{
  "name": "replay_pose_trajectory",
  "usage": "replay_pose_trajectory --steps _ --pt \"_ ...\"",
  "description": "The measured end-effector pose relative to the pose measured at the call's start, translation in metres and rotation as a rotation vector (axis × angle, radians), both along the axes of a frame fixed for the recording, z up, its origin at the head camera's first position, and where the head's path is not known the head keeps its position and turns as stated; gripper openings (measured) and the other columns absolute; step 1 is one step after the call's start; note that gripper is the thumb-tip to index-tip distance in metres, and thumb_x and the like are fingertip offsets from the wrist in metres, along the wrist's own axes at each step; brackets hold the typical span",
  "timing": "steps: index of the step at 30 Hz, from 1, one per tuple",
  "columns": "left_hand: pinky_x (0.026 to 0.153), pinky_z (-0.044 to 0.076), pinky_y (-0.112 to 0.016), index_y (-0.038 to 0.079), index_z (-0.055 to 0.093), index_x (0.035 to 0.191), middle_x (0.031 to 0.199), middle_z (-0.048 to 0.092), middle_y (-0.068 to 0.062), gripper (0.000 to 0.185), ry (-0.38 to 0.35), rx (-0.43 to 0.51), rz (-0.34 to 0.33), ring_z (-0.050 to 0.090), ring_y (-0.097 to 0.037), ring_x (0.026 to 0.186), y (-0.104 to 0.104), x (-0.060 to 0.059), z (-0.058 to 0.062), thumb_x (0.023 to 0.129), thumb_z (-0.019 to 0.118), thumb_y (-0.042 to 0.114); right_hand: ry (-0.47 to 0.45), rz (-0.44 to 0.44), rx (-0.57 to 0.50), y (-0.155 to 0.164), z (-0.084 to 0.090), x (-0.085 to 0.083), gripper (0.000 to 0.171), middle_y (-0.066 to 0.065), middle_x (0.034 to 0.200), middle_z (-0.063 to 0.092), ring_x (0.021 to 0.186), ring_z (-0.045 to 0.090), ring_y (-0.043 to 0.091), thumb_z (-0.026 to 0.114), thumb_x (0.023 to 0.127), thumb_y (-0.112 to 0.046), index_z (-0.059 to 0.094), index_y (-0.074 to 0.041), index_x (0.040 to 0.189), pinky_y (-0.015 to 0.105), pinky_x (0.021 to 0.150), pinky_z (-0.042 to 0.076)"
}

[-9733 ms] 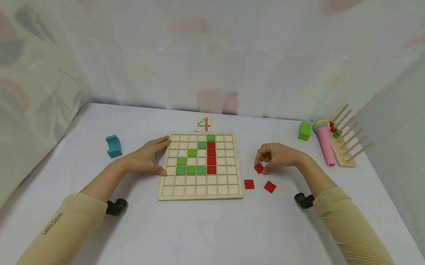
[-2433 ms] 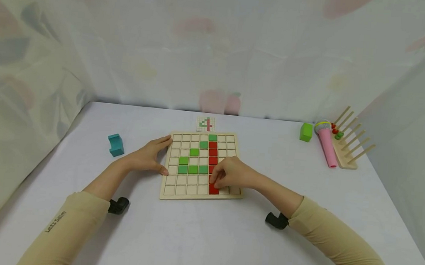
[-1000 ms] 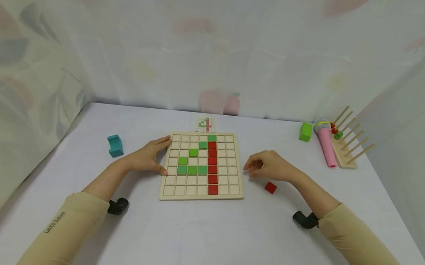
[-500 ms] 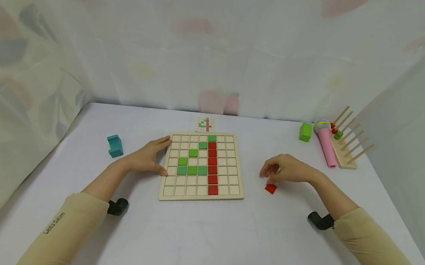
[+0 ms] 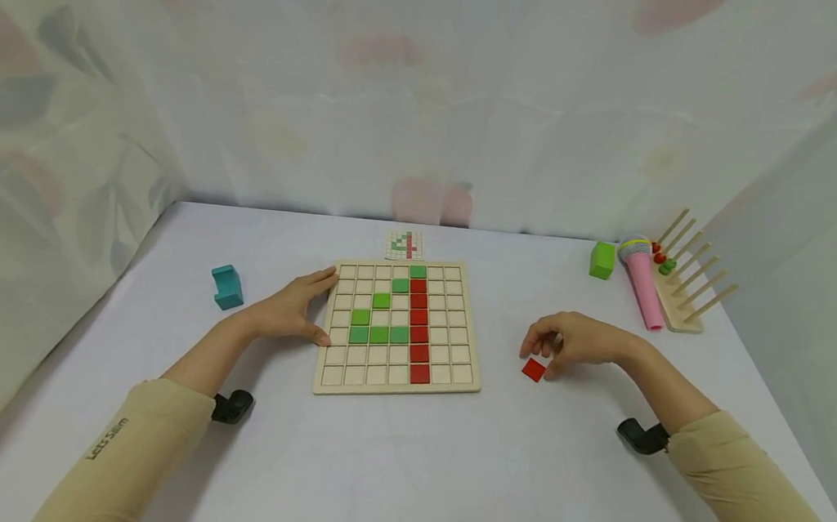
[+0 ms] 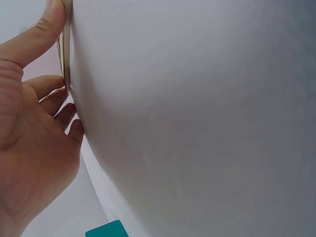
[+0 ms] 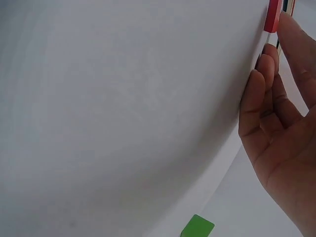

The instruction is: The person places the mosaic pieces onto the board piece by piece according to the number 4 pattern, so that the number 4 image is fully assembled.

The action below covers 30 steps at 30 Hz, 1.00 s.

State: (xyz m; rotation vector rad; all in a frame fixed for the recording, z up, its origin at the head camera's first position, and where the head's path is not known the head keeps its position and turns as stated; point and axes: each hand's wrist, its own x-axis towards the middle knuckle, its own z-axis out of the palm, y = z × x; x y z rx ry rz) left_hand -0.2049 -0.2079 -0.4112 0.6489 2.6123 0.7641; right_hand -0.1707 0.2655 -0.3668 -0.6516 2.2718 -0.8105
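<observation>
A square wooden grid board (image 5: 397,380) lies in the middle of the table, with a column of red tiles (image 5: 418,317) and several green tiles (image 5: 379,335) in its cells. My left hand (image 5: 288,306) rests against the board's left edge, thumb and fingers spread along it. Right of the board, a single loose red tile (image 5: 533,370) lies flat on the cloth. Over it is my right hand (image 5: 576,339): in the right wrist view the thumb is at the red tile (image 7: 272,16), while the bent fingers touch the cloth, apart from it.
A small pattern card (image 5: 404,245) lies behind the board. To the left is a teal block (image 5: 228,288) with a curved cutout. At the back right are a green block (image 5: 601,260), a pink toy microphone (image 5: 644,283) and a pegged wooden stand (image 5: 682,316) with small beads.
Two loose red tiles have gone into the lower end of the red column. My right hand has moved from the board rightward to the loose tile. The left hand has stayed put.
</observation>
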Motion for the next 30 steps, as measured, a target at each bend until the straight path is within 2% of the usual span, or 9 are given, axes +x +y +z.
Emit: replay_pose_trajectory --steps 5,11,18,26,30 --pt "0.122 0.015 -0.064 -0.005 0.017 0.155 0.166 0.007 -0.023 0.12 -0.003 0.004 0.004 0.008 -0.049 0.152 -0.0001 -0.0006 -0.0011 0.069 0.089 0.036 0.005 0.014 -0.022 0.0009 -0.003 0.0001 0.032 0.005 0.098 0.068 0.09 0.054 0.021 0.081 0.073 -0.004 0.072 -0.011 0.102 0.021 0.072 0.047" --pt "0.122 0.015 -0.063 -0.005 0.017 0.156 0.166 0.007 -0.023 0.12 0.002 -0.004 0.002 0.008 -0.049 0.152 0.0002 -0.0009 -0.0012 0.069 0.089 0.036 0.039 0.019 0.013 0.0001 -0.0047 -0.0002 0.03 0.005 0.094 0.063 0.089 0.054 0.018 0.083 0.073 -0.006 0.073 -0.017 0.099 0.021 0.072 0.047" --pt "0.122 0.015 -0.064 -0.004 0.017 0.156 0.166 0.007 -0.023 0.119 0.001 -0.011 0.0 0.008 -0.049 0.152 0.0005 -0.0008 -0.0002 0.07 0.088 0.037 0.061 0.018 0.028 -0.0013 -0.0073 -0.0006 0.027 0.005 0.091 0.059 0.087 0.053 0.018 0.083 0.074 -0.008 0.072 -0.017 0.096 0.021 0.072 0.046" --pt "0.122 0.016 -0.064 -0.005 0.017 0.156 0.166 0.008 -0.023 0.119 0.001 -0.007 0.001 0.008 -0.049 0.152 0.0004 -0.0007 -0.0005 0.07 0.088 0.036 0.09 -0.004 0.06 -0.004 -0.0088 -0.0032 0.026 0.002 0.087 0.063 0.082 0.056 0.015 0.082 0.075 -0.007 0.069 -0.019 0.094 0.022 0.07 0.049" --pt "0.122 0.015 -0.064 -0.005 0.017 0.155 0.166 0.008 -0.023 0.119 0.0 -0.005 0.003 0.009 -0.049 0.152 0.0005 -0.0009 -0.0011 0.069 0.089 0.036 0.102 -0.015 0.061 -0.0079 -0.0084 -0.007 0.02 -0.001 0.084 0.066 0.078 0.059 0.013 0.078 0.077 -0.005 0.069 -0.018 0.09 0.023 0.069 0.051"
